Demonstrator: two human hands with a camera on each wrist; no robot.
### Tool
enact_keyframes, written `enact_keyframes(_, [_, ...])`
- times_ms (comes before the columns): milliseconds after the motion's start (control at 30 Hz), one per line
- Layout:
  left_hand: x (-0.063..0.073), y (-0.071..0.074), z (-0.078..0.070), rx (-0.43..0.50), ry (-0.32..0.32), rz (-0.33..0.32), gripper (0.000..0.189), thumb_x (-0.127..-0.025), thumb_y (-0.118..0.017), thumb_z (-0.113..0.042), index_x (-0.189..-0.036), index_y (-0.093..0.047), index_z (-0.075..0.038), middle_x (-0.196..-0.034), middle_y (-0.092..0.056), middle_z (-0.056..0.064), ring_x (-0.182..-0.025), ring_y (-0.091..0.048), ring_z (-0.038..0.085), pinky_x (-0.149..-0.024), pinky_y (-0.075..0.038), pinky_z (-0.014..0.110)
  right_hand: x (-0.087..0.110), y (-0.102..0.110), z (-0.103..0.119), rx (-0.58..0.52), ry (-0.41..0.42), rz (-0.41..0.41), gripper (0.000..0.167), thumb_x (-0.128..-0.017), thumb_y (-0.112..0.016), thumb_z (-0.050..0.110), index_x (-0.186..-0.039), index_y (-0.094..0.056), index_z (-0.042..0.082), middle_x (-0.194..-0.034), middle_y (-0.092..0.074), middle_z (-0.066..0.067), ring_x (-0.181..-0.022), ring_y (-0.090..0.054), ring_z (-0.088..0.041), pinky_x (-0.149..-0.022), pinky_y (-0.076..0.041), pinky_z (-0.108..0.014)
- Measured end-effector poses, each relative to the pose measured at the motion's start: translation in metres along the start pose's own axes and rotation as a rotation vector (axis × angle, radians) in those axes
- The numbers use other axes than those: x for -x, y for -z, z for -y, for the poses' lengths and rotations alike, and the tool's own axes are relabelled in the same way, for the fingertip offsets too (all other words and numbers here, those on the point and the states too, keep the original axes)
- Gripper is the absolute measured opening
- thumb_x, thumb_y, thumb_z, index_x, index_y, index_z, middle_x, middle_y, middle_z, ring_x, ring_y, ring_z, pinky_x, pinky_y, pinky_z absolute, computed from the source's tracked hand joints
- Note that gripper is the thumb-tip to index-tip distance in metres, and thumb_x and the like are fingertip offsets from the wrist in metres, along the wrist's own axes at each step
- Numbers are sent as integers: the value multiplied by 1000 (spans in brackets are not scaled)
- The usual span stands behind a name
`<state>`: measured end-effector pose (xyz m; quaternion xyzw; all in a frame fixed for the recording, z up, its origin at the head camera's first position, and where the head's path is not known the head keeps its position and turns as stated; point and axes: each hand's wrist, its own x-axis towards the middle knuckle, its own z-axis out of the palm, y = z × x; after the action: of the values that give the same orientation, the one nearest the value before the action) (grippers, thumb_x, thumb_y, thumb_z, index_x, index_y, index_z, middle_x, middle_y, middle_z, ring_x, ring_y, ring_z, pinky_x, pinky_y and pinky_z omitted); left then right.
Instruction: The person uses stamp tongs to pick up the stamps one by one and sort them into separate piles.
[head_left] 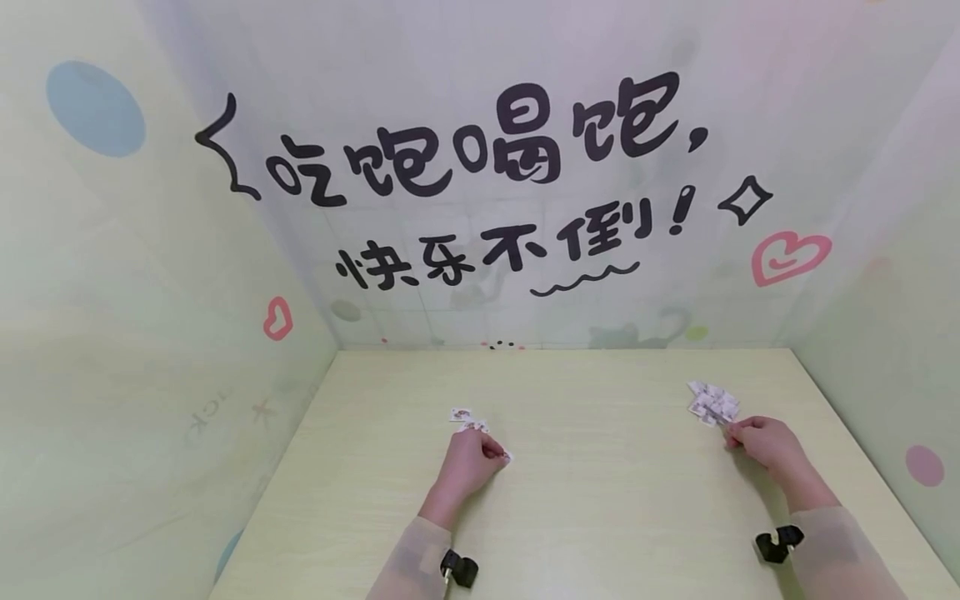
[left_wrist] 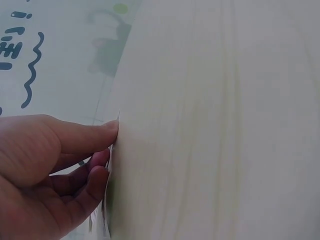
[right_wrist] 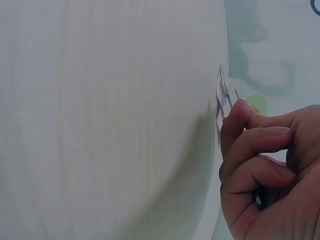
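On the left of the table, my left hand (head_left: 467,467) is low over the surface, its thumb and bent fingers at a small white printed paper piece (head_left: 508,457) whose edge sticks out past the fingertips. Just beyond that hand lie a few similar printed pieces (head_left: 461,414), partly hidden by it. My right hand (head_left: 767,442) grips thin metal tweezers (right_wrist: 237,94) between thumb and fingers. Their tips are at a loose pile of small white paper pieces (head_left: 708,398); whether they hold one cannot be made out. The left wrist view shows my left thumb (left_wrist: 107,131) against a paper edge.
Pale wood-look table (head_left: 600,500) spreads between and around both hands. A printed wall (head_left: 480,317) rises at its back edge, with side walls left and right. Black clip-like mounts (head_left: 459,569) sit at both wrists.
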<state>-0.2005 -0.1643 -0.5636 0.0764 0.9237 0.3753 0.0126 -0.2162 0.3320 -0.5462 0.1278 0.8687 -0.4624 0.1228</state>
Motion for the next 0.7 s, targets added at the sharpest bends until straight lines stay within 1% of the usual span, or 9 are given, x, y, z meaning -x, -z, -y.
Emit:
enact_keyframes(167, [-1,0,1,5,2,5,8,-87,-88,-7,-85,-81,-9,-75,-70,-5,-69,-61,9,-66,-55,28,4,0,-1,27,13,-7,38,-110,-57,25,-115,-63,-12,-100,-71,-13,-97,-57,-31,-76,-45,-37])
enact_keyframes(367, [-2,1,3,9,0,-1,8,-87,-88,-7,-84,-81,-8,-75,-69,-5,-69,-61,9,-66,-55,29,2,-2,3,54,41,-9,36,-110,-55,24,-112,-64,-10,-99,-71,-12,-94,-56,-30,-75,-44,-36])
enact_keyframes(467, [-1,1,3,10,5,0,8,-87,-88,-7,-84,-81,-9,-75,-69,-5,-69,-61,9,-66,-55,29,-1,-2,6,64,45,-15,36,-109,-55,24,-112,-64,-11,-100,-70,-15,-94,-56,-31,-74,-43,-36])
enact_keyframes(567, [-1,1,3,17,7,5,8,-87,-88,-6,-85,-81,-9,-76,-70,-5,-70,-61,9,-67,-55,28,0,-1,8,97,48,-28,38,-108,-56,25,-112,-64,-12,-101,-71,-17,-95,-57,-32,-74,-45,-36])
enact_keyframes(700, [-1,1,2,28,7,11,7,-87,-88,-5,-85,-81,-9,-77,-70,-5,-71,-61,9,-68,-55,28,4,3,8,167,67,-29,41,-108,-58,27,-112,-65,-14,-101,-71,-22,-96,-60,-36,-74,-48,-39])
